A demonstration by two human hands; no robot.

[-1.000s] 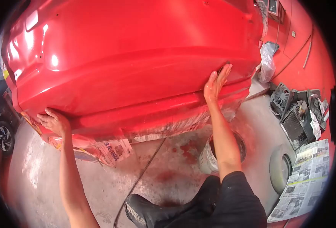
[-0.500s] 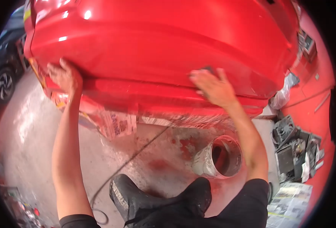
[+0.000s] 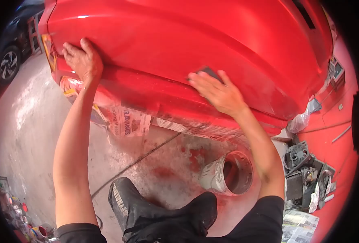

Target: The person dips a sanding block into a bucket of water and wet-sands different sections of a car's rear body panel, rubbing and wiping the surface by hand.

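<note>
A glossy red car body panel (image 3: 147, 48) fills the top of the view, with a ridge running across its lower part. My left hand (image 3: 84, 60) rests flat on the panel's left side, fingers spread and holding nothing. Farther right, my right hand (image 3: 218, 91) presses a dark sanding pad (image 3: 212, 73) against the red surface just above the ridge. Only the pad's upper edge shows; the fingers cover the rest. Newspaper masking (image 3: 126, 121) hangs below the panel's lower edge.
A dirty bucket (image 3: 228, 174) stands on the concrete floor near my right boot. A thin hose (image 3: 137, 162) crosses the floor. Dark car parts (image 3: 305, 178) are piled at right, above newspaper sheets (image 3: 301, 227). A dark car (image 3: 15, 52) stands at far left.
My right hand has slid leftward along the panel with the sanding pad. My left hand stays on the panel's left side. The whole view has shifted and tilted somewhat.
</note>
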